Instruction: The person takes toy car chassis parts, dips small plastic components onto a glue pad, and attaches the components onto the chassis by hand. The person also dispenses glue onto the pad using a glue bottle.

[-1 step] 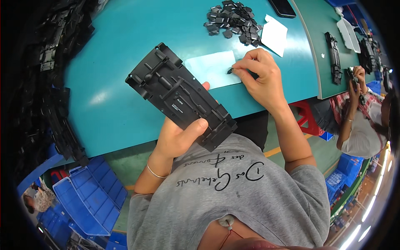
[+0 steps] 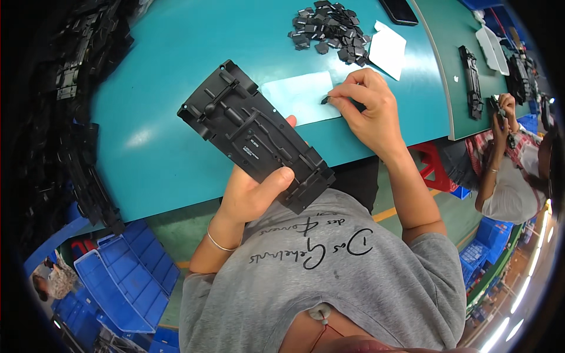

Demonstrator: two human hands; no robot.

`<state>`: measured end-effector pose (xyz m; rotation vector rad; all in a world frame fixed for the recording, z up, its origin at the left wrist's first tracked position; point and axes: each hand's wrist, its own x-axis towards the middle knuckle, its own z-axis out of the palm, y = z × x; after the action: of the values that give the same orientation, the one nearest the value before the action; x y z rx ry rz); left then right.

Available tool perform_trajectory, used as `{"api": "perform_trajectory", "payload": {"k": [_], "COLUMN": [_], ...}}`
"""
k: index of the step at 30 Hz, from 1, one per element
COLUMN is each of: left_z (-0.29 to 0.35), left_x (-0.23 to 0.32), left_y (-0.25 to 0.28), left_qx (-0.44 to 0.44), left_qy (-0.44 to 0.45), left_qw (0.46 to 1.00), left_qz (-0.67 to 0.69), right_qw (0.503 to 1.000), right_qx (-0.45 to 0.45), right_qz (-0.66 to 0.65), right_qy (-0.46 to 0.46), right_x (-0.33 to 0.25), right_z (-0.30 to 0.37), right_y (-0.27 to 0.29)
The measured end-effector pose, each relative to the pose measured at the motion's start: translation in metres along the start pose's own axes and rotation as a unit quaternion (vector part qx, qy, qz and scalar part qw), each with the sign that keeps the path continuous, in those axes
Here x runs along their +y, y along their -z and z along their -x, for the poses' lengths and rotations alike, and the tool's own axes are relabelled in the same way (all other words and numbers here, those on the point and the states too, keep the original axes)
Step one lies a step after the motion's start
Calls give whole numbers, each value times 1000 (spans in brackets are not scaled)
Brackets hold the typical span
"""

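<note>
While the left hand [image 2: 250, 194] gripped a ribbed black plastic panel [image 2: 256, 134] overhanging the bench [image 2: 153, 147] edge, the right hand [image 2: 368, 112] pinched a small black piece [image 2: 324, 100] on bare bench.

Left hand [image 2: 250, 191]: palm up, raised in front of the chest, fingers curled from beneath around what it grips — thumb [image 2: 272, 179] laid across the near top face, one fingertip [image 2: 290, 121] showing past the far edge. Left wrist bent back slightly, thin bangle on it; forearm rises from the lower edge, elbow tucked near the torso.

Right hand [image 2: 366, 109]: back of hand up, reaching forward and slightly left, wrist roughly straight. Thumb and index finger [image 2: 341, 92] pinched together at their tips — remaining fingers curled loosely beneath. Right forearm bare, extending diagonally from the short grey sleeve at the shoulder.
</note>
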<state>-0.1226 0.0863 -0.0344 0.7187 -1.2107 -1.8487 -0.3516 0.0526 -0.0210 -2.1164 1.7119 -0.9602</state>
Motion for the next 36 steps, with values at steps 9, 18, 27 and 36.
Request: {"api": "perform_trajectory", "payload": {"k": [9, 18, 27, 36], "left_z": [1, 0, 0, 0], "left_x": [-1, -2, 0, -3], "left_y": [2, 2, 1, 3], "left_qx": [-7, -7, -4, -8], "left_qy": [-8, -10, -4, -10], "left_qw": [999, 998, 999, 998], "left_qz": [-52, -63, -53, -55], "right_qw": [1000, 994, 996, 997], "right_qx": [21, 61, 46, 47], "right_qz": [-3, 54, 41, 19], "right_qy": [19, 74, 71, 51], "right_x": [2, 2, 5, 5], "right_z": [0, 1, 0, 0], "right_y": [-3, -5, -4, -5]}}
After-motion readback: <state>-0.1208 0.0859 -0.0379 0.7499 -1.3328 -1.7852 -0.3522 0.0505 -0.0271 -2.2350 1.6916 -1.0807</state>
